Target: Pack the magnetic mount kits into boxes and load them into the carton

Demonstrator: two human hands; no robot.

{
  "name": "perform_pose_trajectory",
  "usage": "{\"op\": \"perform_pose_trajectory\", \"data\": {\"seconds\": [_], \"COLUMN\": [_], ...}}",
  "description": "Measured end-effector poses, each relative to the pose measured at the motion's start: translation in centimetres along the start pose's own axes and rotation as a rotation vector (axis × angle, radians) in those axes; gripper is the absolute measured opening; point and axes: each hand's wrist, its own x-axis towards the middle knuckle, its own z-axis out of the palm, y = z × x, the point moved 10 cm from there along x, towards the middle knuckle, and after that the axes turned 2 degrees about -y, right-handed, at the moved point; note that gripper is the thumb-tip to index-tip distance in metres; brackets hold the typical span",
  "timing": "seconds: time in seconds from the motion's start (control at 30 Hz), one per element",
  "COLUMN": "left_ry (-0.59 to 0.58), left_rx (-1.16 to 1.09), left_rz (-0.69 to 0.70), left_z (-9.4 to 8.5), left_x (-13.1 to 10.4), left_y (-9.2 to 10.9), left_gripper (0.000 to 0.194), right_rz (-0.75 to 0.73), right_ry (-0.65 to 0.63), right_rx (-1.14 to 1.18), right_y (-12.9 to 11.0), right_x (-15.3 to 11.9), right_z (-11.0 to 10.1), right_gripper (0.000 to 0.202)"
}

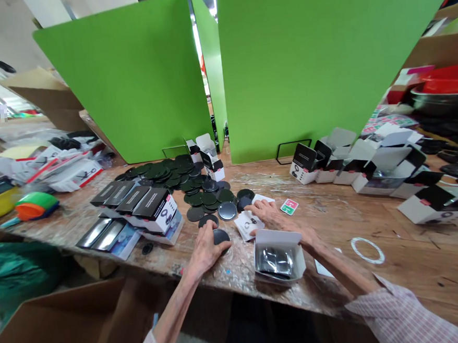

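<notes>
White cardboard forms the open box (280, 279) at the near edge of the wooden bench (236, 273), and a glossy black packet (275, 261) is held inside it. To its left, a flat black disc (221, 237) is clamped between the thumb and fingers of the left hand (206, 246). A printed white leaflet (248, 224) is gripped by the right hand (265, 216), just beyond the open box. At the right, a thin white ring (368, 250) is laid flat. Black-and-white printed cartons (153, 210) are stacked at the left. Farther off, dark round discs (166, 170) are heaped, and open-flapped cartons (342, 166) are lined up at the right. Behind everything, bright green panels (308, 66) are stood upright
</notes>
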Motion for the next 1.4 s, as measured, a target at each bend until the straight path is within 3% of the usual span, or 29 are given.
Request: {"op": "perform_pose_trajectory", "data": {"seconds": [0.13, 0.27, 0.43, 0.73, 0.83, 0.9, 1.03, 1.13, 1.2, 1.27, 1.4], "left_ry": [0.010, -0.026, -0.074, -0.044, -0.067, -0.150, -0.243, -0.192, -0.157, -0.108, -0.076], "left_rx": [-0.431, -0.653, -0.884, -0.974, -0.936, -0.909, -0.889, -0.834, -0.835, -0.835, -0.802], "left_rz": [-0.167, -0.207, -0.230, -0.156, -0.134, -0.108, -0.049, -0.026, -0.025, -0.043, -0.046], "left_z": [-0.4, 0.0, 1.6, 4.6, 4.7, 5.1, 6.3, 7.3, 8.1, 8.6, 9.0], "left_x": [0.4, 0.9, 1.9, 4.0, 3.5, 2.0, -2.9, -6.0, -7.2, -7.6, -7.6], "left_y": [-1.5, -0.1, 2.3, 6.0, 6.8, 7.0, 6.5, 6.7, 7.2, 7.4, 7.1], "left_gripper": [0.022, 0.033, 0.045, 0.048, 0.040, 0.035, 0.044, 0.042, 0.035, 0.035, 0.049], "right_rz": [0.100, 0.169, 0.242, 0.266, 0.261, 0.264, 0.258, 0.221, 0.102, -0.010, -0.016], "right_ry": [0.033, 0.067, 0.145, 0.273, 0.330, 0.393, 0.641, 0.721, 0.664, 0.579, 0.477], "right_rx": [0.063, 0.219, 0.469, 1.011, 1.076, 1.081, 0.887, 0.499, 0.175, -0.122, -0.386], "right_y": [1.2, 2.5, 4.5, 4.2, 4.3, 4.5, 2.8, -1.5, -5.3, -7.7, -7.1], "right_x": [-0.1, -0.2, 0.1, -0.4, -0.8, -1.9, -7.3, -11.3, -12.2, -12.1, -11.1], "right_z": [0.2, 0.4, -0.1, -0.9, -1.8, -3.4, -8.9, -11.6, -11.0, -8.6, -4.3], "right_gripper": [0.035, 0.050, 0.013, 0.047, 0.053, 0.051, 0.034, 0.017, 0.015, 0.024, 0.033]}}
